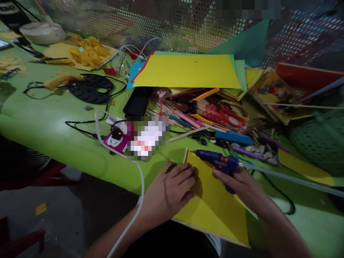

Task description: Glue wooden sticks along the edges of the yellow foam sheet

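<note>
A blue hot glue gun (pixel 215 159) is in my right hand (pixel 239 181), fingers wrapped round its handle and a small red light lit on its side. Its nozzle points left, over the top left corner of a yellow board (pixel 220 211). A long translucent glue stick (pixel 285 179) juts from the back of the gun. My left hand (pixel 174 184) is closed over the left edge of the board, fingers curled and close together. A thin wooden strip (pixel 186 154) shows along that edge above my fingers; the rest is hidden by the hand.
A blurred-out phone-like item (pixel 147 138) and a purple power socket (pixel 118 138) with a white cord lie to the left. Behind are coloured paper sheets (pixel 188 70), orange-handled pliers (pixel 205 95), red scissors (pixel 233 120), sticks and a black palette (pixel 91 87). A green basket (pixel 319 139) stands right.
</note>
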`<state>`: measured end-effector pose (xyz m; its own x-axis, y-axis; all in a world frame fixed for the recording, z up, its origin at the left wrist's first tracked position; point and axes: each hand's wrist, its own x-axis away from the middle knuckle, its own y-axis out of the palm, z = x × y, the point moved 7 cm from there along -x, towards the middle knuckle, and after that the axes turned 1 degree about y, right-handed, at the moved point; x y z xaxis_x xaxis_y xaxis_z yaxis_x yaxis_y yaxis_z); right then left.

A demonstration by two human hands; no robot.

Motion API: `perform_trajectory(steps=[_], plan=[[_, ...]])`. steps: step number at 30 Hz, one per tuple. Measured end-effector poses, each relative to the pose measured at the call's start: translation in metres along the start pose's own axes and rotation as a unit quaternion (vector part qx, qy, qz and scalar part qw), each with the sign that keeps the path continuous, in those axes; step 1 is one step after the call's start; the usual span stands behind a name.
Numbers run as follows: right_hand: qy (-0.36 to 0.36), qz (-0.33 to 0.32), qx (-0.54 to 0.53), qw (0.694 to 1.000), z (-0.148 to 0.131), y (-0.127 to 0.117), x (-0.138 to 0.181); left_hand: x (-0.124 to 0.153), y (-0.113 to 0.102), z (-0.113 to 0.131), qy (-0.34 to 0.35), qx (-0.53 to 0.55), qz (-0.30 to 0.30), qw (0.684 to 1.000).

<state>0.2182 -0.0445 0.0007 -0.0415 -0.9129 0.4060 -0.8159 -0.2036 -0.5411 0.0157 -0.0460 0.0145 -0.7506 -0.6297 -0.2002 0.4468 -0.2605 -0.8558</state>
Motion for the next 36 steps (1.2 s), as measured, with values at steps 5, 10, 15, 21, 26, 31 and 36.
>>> perform_trajectory(steps=[5,10,15,21,26,31,36], plan=[[-0.007,0.002,0.007,1.0,-0.001,0.0,0.001,-0.001,0.0,0.0,-0.004,0.0,-0.002,1.0],[-0.023,-0.003,-0.002,1.0,-0.009,0.007,-0.003,-0.001,0.0,0.0,-0.001,0.004,-0.004,1.0],[-0.026,-0.002,0.012,1.0,-0.005,0.005,-0.003,0.0,0.0,-0.001,0.002,0.009,-0.008,1.0],[-0.001,0.008,0.002,1.0,-0.002,0.001,0.002,0.0,0.0,0.0,0.002,0.005,-0.002,1.0],[-0.027,-0.001,0.005,1.0,-0.007,0.007,-0.002,-0.001,-0.001,0.0,-0.001,0.009,-0.004,1.0],[-0.034,0.002,0.007,0.999,-0.008,0.007,-0.004,0.0,0.0,-0.001,0.0,0.013,-0.005,1.0],[-0.018,-0.001,-0.001,1.0,-0.006,0.003,0.0,0.001,0.002,-0.002,-0.001,0.015,-0.006,1.0]])
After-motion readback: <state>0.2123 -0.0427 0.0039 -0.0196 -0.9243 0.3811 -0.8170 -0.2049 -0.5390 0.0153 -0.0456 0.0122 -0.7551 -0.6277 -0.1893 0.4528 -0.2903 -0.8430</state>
